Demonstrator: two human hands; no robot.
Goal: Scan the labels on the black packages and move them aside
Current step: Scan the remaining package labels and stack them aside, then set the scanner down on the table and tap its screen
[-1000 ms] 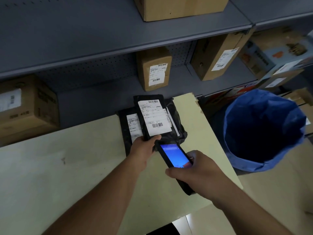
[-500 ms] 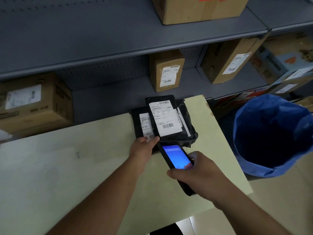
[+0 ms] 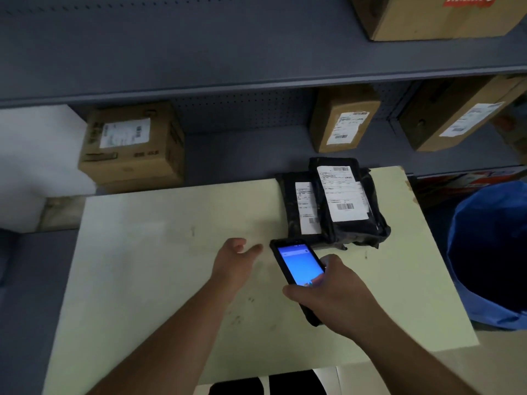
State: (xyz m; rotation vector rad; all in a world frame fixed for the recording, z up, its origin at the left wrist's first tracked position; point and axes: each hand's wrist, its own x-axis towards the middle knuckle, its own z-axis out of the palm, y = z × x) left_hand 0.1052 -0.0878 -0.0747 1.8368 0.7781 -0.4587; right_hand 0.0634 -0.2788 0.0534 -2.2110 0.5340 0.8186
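Observation:
Two black packages lie stacked at the far right of the pale table [image 3: 159, 280]. The upper package [image 3: 346, 229] has a large white label with barcodes facing up. The lower package [image 3: 293, 201] sticks out to the left with its own white label showing. My right hand [image 3: 333, 302] grips a black handheld scanner [image 3: 299, 266] with a lit blue screen, its top end close to the packages' near edge. My left hand [image 3: 236, 258] hovers open over the table, left of the scanner and apart from the packages.
A blue-lined bin [image 3: 490, 252] stands at the table's right side. Grey shelving [image 3: 228, 81] runs behind the table with several labelled cardboard boxes, among them a box at left [image 3: 131, 146] and a box behind the packages [image 3: 343, 118].
My left hand has let go of the packages' near edge and drawn back to the left, now open above the table. The view has swung leftwards.

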